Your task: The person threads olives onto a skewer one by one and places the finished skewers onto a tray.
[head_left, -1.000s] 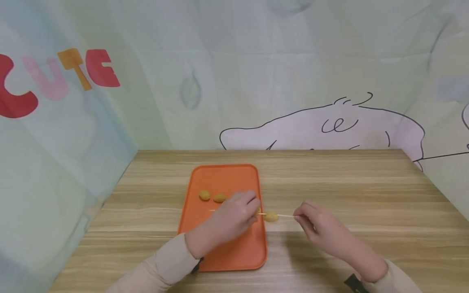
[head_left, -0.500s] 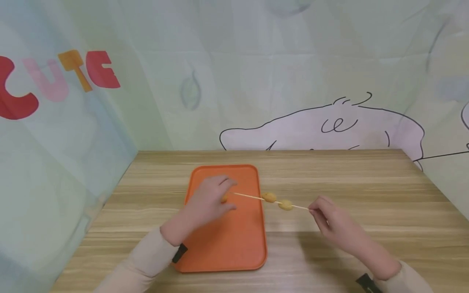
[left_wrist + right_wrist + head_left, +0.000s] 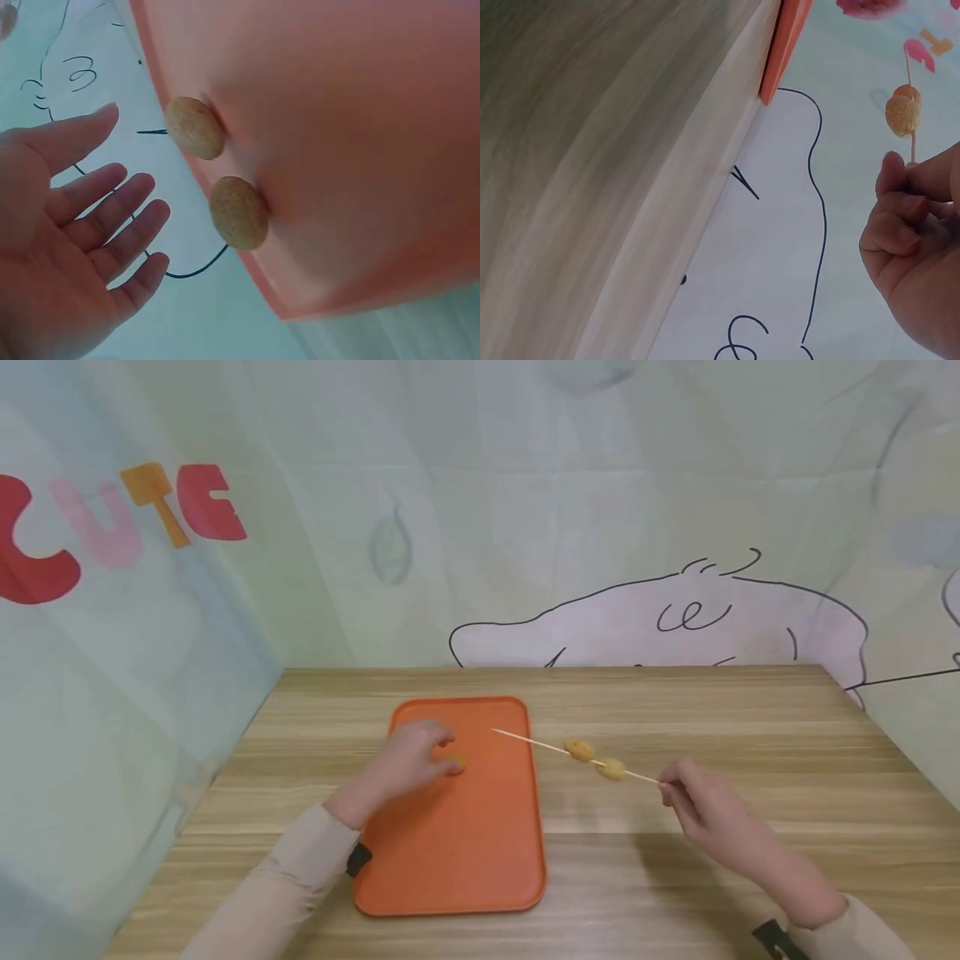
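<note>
In the head view my right hand (image 3: 720,822) pinches the blunt end of a thin wooden skewer (image 3: 532,742), its pointed tip up and to the left. Two small yellow-brown potatoes (image 3: 578,749) are threaded on it, close together. My left hand (image 3: 401,762) hovers over the orange tray (image 3: 480,860), fingers loosely bent and apart. Beside its thumb, one loose potato (image 3: 459,765) shows partly. The left wrist view shows two loose potatoes, one (image 3: 195,127) near the thumb and another (image 3: 238,213) near the fingertips; the hand touches neither.
The tray lies on a wood-grain table (image 3: 675,710), left of the middle. A printed cloth (image 3: 525,527) with a cartoon outline hangs behind, and its left side bears coloured letters (image 3: 206,502).
My left hand has let go of the threaded potato and moved left over the loose ones. My right hand has drawn the skewer to the right and tilted its tip upward.
</note>
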`<state>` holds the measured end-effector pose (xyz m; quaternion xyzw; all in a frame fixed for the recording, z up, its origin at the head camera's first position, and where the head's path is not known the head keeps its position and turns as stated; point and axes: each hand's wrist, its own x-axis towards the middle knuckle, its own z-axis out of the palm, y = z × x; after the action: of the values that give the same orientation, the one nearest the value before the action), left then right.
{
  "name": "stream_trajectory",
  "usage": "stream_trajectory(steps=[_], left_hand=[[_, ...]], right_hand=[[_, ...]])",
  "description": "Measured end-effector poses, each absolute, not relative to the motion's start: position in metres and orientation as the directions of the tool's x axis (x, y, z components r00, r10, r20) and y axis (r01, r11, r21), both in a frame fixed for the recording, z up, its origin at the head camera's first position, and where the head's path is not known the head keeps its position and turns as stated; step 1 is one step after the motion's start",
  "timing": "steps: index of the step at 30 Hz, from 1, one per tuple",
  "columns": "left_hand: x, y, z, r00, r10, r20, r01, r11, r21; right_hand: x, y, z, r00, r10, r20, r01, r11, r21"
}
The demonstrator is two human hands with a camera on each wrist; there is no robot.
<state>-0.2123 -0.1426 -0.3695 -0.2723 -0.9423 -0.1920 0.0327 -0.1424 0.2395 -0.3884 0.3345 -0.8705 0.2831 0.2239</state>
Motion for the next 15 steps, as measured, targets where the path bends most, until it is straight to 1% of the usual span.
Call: stream_trajectory(steps=[2, 7, 15], left_hand=[[-0.216, -0.144, -0.373, -0.858, 0.501, 0.113, 0.507, 0.791, 0.341], [-0.222, -0.144, -0.379, -0.854, 0.519, 0.020, 0.499, 0.809, 0.312], [-0.229, -0.139, -0.381, -0.842, 0.538, -0.021, 0.513, 0.813, 0.277]], right_hand=[[-0.142, 0.240, -0.388, -0.687, -0.456, 0.566, -0.703, 0.614, -0.358], [-0.140, 0.240, -0.388, -0.704, -0.454, 0.546, -0.691, 0.614, -0.381], [-0.139, 0.236, -0.391, -0.692, -0.447, 0.566, -0.702, 0.598, -0.386]])
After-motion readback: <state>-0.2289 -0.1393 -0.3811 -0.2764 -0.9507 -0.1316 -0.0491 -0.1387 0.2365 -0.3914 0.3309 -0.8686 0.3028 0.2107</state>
